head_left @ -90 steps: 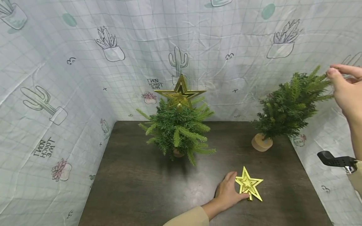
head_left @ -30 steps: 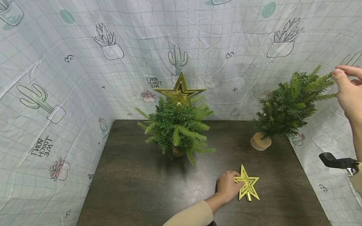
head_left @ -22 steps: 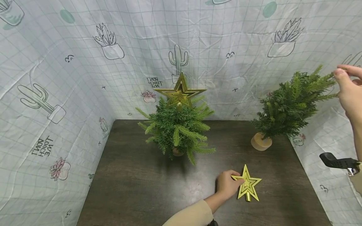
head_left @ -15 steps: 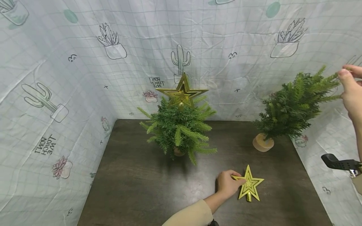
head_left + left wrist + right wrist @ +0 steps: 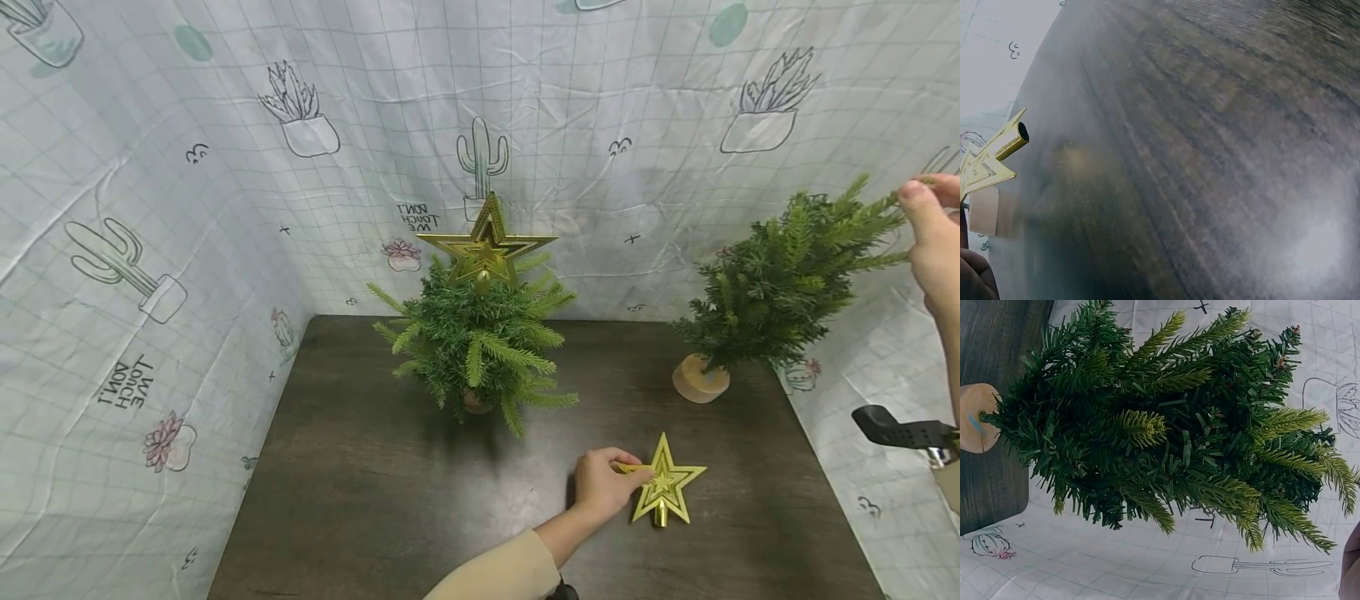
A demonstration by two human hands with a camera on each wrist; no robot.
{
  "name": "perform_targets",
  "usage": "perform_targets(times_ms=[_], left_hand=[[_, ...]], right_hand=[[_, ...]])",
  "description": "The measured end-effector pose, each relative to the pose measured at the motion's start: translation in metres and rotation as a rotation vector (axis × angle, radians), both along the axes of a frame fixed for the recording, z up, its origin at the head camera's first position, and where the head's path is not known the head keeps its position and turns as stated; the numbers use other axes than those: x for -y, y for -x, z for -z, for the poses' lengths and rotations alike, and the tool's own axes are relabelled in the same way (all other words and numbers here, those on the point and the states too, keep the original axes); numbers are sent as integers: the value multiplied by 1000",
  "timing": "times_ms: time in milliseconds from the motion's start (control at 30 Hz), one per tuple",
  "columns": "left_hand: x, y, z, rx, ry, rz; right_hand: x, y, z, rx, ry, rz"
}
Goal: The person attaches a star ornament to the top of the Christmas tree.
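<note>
My left hand [image 5: 604, 482] pinches one point of a gold star tree topper [image 5: 663, 482] between thumb and fingers, low over the dark table. The star's hollow tube [image 5: 1012, 142] shows its open end at the left of the left wrist view, above a blurred yellowish reflection. At the far right, my right hand [image 5: 934, 237] pinches a sprig at the top of a small artificial Christmas tree [image 5: 776, 279]. That tree leans right on its round wooden base [image 5: 701, 379]; its bare foliage fills the right wrist view.
A second small tree [image 5: 480, 342] stands at the table's back centre with a gold star [image 5: 487, 246] on top. Cloth printed with cacti [image 5: 360, 83] encloses the dark wood table [image 5: 360, 500] at the back and sides.
My left hand has shifted from around the flat star's edge to a pinch on its left point, and the star has tilted up. My right hand keeps its pinch on the tree, drifting slightly right.
</note>
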State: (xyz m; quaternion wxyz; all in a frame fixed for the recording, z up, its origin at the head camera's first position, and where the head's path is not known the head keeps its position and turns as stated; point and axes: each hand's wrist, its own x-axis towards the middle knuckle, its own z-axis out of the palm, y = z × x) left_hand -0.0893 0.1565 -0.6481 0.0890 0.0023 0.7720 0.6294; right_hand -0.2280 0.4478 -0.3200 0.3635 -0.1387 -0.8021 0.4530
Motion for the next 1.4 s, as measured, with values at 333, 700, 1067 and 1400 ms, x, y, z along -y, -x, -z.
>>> perform_targets(times_ms=[333, 700, 1067, 1400], left_hand=[[7, 0, -7, -54, 29, -19], [20, 0, -24, -161, 16, -6], [31, -1, -40, -300, -27, 5], [45, 1, -66, -367, -62, 4]], right_hand=[[-1, 7, 4, -93, -1, -35], [4, 6, 2, -128, -108, -45], [7, 5, -2, -77, -78, -21], [13, -2, -11, 36, -56, 28]])
